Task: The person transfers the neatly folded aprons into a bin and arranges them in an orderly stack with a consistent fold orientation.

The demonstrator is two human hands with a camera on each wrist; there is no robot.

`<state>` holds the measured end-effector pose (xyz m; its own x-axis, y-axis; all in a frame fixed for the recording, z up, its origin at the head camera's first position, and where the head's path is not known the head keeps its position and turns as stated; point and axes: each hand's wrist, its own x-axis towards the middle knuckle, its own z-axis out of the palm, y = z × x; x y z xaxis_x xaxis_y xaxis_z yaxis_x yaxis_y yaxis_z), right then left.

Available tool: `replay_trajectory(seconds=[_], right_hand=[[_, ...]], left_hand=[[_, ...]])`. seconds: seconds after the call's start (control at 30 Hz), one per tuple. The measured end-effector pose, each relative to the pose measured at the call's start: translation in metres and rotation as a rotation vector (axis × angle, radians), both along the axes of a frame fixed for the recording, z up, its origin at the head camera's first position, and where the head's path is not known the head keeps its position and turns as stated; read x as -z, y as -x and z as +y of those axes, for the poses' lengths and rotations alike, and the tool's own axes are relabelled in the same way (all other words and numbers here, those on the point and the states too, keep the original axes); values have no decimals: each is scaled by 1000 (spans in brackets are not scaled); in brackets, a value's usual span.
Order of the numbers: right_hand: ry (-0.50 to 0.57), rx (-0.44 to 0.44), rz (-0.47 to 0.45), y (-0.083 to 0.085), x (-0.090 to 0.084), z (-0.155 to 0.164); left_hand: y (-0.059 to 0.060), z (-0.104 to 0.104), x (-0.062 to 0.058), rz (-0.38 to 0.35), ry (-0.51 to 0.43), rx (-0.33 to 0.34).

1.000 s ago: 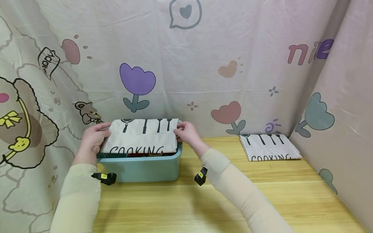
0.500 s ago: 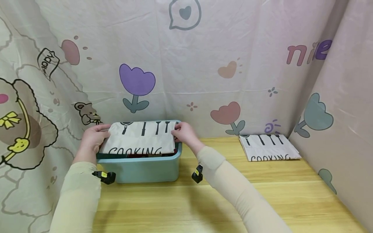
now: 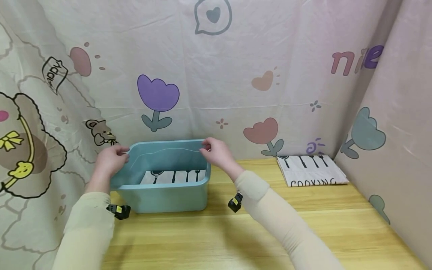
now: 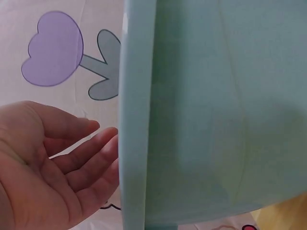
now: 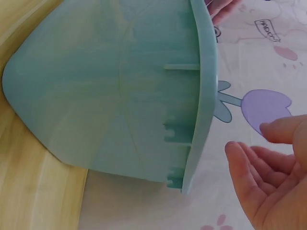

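Teal plastic bin (image 3: 162, 195) sits far left on the wooden table (image 3: 256, 232), a folded white "COOKING" cloth (image 3: 173, 176) flat inside, long axis left-right. Left hand (image 3: 109, 159) and right hand (image 3: 216, 152) flank the rim, fingers (image 4: 91, 153) released, equally near.

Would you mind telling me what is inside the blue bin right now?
Inside the blue bin lies a folded white cloth printed with black utensils. The front wall covers its near part, and anything beneath the cloth is hidden.

Wooden table (image 3: 256, 232): bin (image 3: 168, 197), folded cloth (image 3: 312, 171).
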<state>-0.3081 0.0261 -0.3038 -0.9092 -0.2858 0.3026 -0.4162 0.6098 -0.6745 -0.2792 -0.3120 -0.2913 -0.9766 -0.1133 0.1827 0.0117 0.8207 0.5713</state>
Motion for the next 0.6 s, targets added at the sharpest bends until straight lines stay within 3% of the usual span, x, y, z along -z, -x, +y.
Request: replay_trajectory(seconds=[0.3,0.47,0.6], right_hand=[[-47,-120,110,-11,3,23],[-78,-173,209,-13,12,38],[-88,-199,272,-15,20,52]], left_hand=[[-14,11,-1,65,125,112],[-22,16,5,70,152,184],[-26,20,12,85,154,200]])
